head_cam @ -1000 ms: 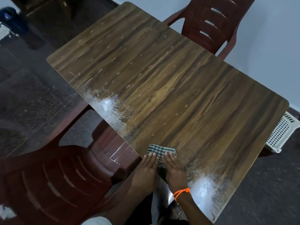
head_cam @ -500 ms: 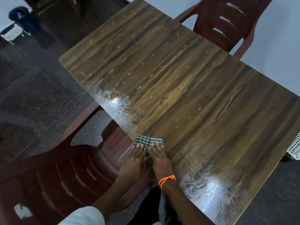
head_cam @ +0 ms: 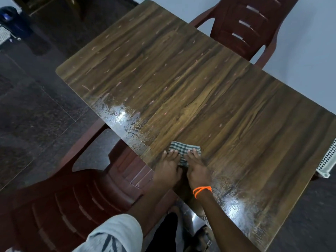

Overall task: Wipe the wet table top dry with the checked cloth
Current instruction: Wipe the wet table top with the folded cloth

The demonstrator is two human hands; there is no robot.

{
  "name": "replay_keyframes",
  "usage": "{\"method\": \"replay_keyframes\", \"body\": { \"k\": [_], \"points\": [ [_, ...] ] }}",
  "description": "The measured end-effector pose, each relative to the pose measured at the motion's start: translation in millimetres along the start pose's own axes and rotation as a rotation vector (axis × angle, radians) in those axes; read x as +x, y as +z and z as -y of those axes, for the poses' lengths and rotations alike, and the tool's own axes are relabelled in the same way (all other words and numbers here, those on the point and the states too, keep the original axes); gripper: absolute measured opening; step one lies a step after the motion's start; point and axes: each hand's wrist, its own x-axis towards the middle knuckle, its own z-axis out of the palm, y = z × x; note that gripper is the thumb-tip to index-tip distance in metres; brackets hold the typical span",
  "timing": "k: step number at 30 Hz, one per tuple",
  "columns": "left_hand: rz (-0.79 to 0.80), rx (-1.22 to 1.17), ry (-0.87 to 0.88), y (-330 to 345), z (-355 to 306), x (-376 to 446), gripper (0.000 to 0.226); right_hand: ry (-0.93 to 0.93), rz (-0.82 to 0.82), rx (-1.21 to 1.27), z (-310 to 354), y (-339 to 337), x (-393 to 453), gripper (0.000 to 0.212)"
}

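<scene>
The table fills the view, with wet shine at 9 o'clock and at 5 o'clock. One red chair stands at 8 o'clock. The cloth lies near the table's 6 o'clock edge. The left hand and right hand press it, fingers straight and close together.

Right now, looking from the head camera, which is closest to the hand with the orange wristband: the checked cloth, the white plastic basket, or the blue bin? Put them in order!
1. The green-and-white checked cloth, under the right hand.
2. The white plastic basket, off the table's right edge.
3. The dark blue bin, far left on the floor.
</scene>
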Motion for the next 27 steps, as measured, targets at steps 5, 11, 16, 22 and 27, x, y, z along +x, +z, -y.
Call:
{"method": "replay_keyframes", "body": {
  "k": [5,11,16,22,27],
  "points": [
    [0.018,0.007,0.008,-15,26,-5,0.058,-0.025,0.094,0.050,18,22,2,0.046],
    [0.062,0.101,0.188,-2,16,-38,0.063,-0.157,0.147,0.019,-9,-5,-29,0.050],
    [0.074,0.072,0.221,9,-15,2,0.064,-0.071,0.010,-0.015,-35,-32,-13,0.048],
    [0.075,0.134,0.203,-9,-12,68,0.065,0.067,-0.058,0.019,-36,-26,54,0.051],
    [0.066,0.147,0.170,-20,15,62,0.064,0.011,0.009,-0.002,-13,-6,68,0.051]
  ]
}}
